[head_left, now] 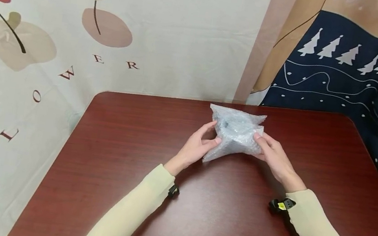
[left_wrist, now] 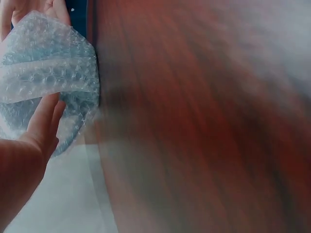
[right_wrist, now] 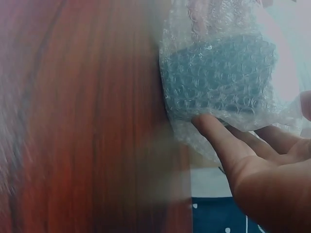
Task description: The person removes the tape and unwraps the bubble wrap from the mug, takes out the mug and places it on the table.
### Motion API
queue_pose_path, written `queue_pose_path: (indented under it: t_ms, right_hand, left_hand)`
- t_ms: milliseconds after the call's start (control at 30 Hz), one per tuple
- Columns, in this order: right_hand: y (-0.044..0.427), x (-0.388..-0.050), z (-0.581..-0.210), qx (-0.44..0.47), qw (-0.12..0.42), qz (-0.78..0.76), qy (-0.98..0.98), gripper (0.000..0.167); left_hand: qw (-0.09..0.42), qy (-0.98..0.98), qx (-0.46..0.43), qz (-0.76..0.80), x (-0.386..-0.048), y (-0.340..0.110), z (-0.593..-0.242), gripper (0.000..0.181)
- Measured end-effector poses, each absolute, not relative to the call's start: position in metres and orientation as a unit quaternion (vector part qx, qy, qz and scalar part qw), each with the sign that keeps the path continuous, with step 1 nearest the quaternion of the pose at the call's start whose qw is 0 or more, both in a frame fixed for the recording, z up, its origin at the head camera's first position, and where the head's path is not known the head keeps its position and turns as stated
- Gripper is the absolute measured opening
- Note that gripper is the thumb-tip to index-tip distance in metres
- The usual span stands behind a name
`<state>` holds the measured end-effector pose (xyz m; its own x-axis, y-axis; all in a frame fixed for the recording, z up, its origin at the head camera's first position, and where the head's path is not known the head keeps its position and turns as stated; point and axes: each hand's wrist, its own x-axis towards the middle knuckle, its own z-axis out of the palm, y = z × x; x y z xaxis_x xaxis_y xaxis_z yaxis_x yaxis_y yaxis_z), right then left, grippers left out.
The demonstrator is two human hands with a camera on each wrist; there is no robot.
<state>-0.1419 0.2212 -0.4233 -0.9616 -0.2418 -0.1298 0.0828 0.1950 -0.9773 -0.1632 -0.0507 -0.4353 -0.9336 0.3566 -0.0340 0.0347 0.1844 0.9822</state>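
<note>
A clear bubble-wrap package (head_left: pixel 236 131) is at the far middle of the table, with its loose corners sticking out. Something bluish-grey shows through the wrap (right_wrist: pixel 221 77) in the right wrist view, but its kind cannot be made out. My left hand (head_left: pixel 197 146) holds the package by its left side, thumb at the near edge and fingers toward the back. On the opposite side, my right hand (head_left: pixel 277 159) pinches the edge, thumb on top and fingers underneath. The left wrist view has my left hand's fingers (left_wrist: pixel 46 116) against the wrap.
The dark red-brown wooden table (head_left: pixel 217 221) ends just behind the package. A pale cloth with flower prints (head_left: pixel 188 31) hangs at the back and left, and a navy cloth with white trees (head_left: pixel 342 84) at the right. Each wrist wears a small black device (head_left: pixel 280 205).
</note>
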Motion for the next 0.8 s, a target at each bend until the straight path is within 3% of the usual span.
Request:
queue_pose_path:
  t_ms: [333,567,667,800]
  right_hand:
    - [0.215,-0.14,-0.429,-0.078,0.134,-0.638,0.755,0.063]
    - [0.219,-0.143,-0.421,-0.089,0.14,-0.576,0.8,0.066]
    - [0.222,-0.14,-0.413,-0.091,0.093,-0.513,0.849,0.066]
    - [0.222,-0.133,-0.411,-0.117,-0.039,-0.436,0.892,0.058]
  left_hand:
    - [0.116,0.786,0.147,0.589,-0.15,-0.064,-0.433,0.067]
    - [0.074,0.829,0.177,0.526,-0.147,-0.068,-0.434,0.069]
    - [0.029,0.859,0.198,0.471,-0.143,-0.071,-0.433,0.07]
    - [-0.063,0.882,0.255,0.392,-0.141,-0.075,-0.429,0.066]
